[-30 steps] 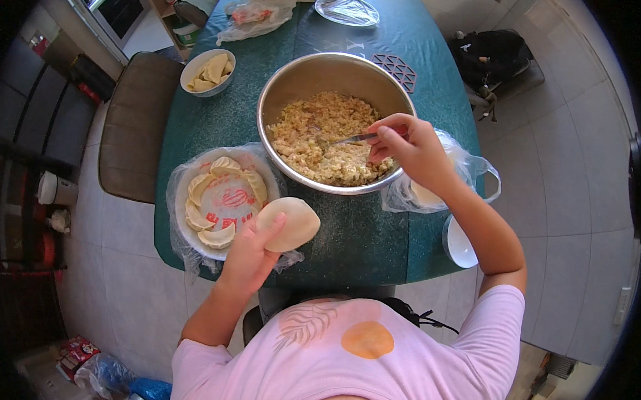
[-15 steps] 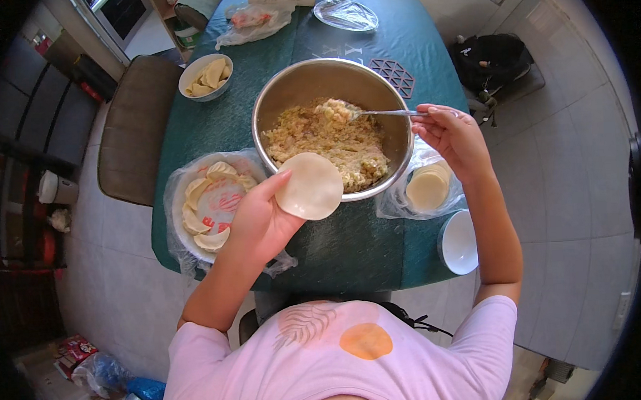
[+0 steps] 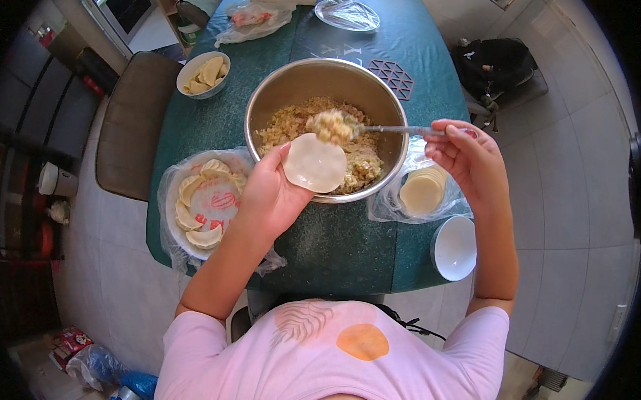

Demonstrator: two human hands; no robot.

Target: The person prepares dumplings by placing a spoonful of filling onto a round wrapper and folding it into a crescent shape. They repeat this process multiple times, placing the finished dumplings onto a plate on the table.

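Note:
My left hand (image 3: 274, 195) holds a round, pale dumpling wrapper (image 3: 315, 162) by its left edge, flat over the near rim of a large steel bowl (image 3: 259, 106). In my right hand (image 3: 469, 158) is the handle of a metal spoon (image 3: 403, 129), gripped between thumb and fingers. A lump of chopped filling (image 3: 334, 126) sits on the spoon's head, just above the wrapper's far edge; whether they touch I cannot tell. More of this filling (image 3: 362, 162) lies in the bowl. To the left, a plastic-covered plate (image 3: 183, 238) carries several folded dumplings (image 3: 189, 191).
A stack of wrappers (image 3: 422, 192) rests on plastic right of the bowl, near an empty white bowl (image 3: 454, 248). Farther off are a bowl of dumplings (image 3: 204, 75), a hexagonal trivet (image 3: 391, 79), a film-covered plate (image 3: 347, 15) and a plastic bag (image 3: 254, 22). A padded chair (image 3: 135, 126) stands left.
My right hand has lifted the loaded spoon from over the bowl's filling and brought it nearer the wrapper. My left hand has moved the wrapper slightly away from me and to the right.

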